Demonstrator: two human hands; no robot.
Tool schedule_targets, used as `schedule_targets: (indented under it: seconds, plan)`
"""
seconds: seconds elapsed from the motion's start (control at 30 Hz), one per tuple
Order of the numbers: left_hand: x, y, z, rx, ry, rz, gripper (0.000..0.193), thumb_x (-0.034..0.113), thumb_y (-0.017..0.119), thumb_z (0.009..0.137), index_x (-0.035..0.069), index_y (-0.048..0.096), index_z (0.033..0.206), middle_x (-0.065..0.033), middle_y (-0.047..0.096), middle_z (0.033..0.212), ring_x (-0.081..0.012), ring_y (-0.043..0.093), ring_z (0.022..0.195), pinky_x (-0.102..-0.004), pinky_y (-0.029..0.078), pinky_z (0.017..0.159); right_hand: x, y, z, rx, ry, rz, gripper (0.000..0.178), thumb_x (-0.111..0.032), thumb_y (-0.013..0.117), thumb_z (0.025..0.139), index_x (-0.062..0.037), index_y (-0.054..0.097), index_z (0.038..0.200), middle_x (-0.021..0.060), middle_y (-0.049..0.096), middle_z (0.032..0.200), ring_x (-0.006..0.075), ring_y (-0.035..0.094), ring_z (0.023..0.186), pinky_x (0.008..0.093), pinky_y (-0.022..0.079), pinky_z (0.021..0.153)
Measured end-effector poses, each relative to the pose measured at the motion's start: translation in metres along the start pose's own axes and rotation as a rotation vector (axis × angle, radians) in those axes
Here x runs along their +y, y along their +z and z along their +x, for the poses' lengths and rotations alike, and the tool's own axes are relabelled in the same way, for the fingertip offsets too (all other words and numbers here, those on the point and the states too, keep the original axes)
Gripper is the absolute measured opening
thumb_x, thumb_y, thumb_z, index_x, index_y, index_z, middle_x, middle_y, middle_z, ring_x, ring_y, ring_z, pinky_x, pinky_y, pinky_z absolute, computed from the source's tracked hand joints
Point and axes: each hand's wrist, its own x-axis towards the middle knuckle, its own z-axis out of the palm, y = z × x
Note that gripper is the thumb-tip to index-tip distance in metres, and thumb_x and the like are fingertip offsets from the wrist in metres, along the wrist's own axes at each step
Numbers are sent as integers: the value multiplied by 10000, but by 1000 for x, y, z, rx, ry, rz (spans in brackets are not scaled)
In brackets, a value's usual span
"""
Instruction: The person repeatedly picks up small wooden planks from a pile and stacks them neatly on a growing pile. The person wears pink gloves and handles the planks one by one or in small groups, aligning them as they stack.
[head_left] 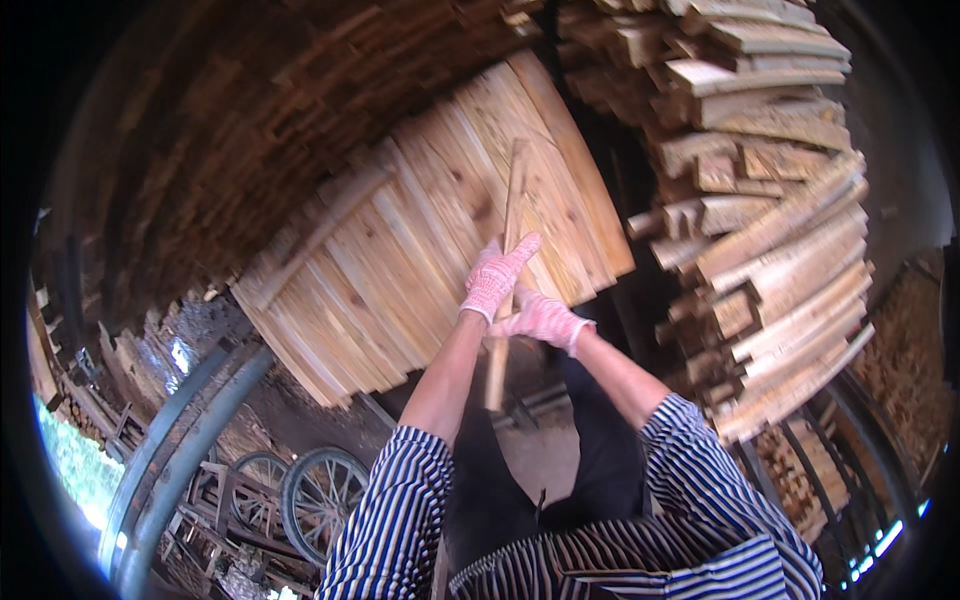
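Above the row of boards (370, 270), the middle of its face leaves free passage, while a batten (320, 240) lies across its far left part. The stick (515, 190), left hand (495, 280) and right hand (545, 318) obstruct the air over its right part. Beyond its far edge, a dark mass of stacked wood (250, 140) bars the way. To its right, a dark gap separates it from the tall wood stack (790, 240)
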Motion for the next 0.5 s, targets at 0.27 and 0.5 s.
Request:
schedule_targets:
  seconds: [0.27, 0.5]
  plan:
    - [-84, 96, -127, -128, 324, 651, 1213, 717, 781, 692, 17, 296, 1556, -286, 325, 1581, -455, 267, 1492, -526, 261, 1215, 92, 124, -103, 0, 409, 1036, 380, -196, 812, 869, 15, 661, 1146, 138, 717, 1022, 253, 680, 973, 401, 556, 893]
    - [-216, 45, -194, -54, 342, 419, 849, 544, 766, 839, 37, 460, 1446, -214, 505, 1451, -399, 511, 1340, -450, 441, 1107, 176, 224, -67, 146, 646, 1236, 239, -137, 790, 893, 0, 696, 1065, 110, 715, 1027, 259, 693, 965, 417, 592, 910]
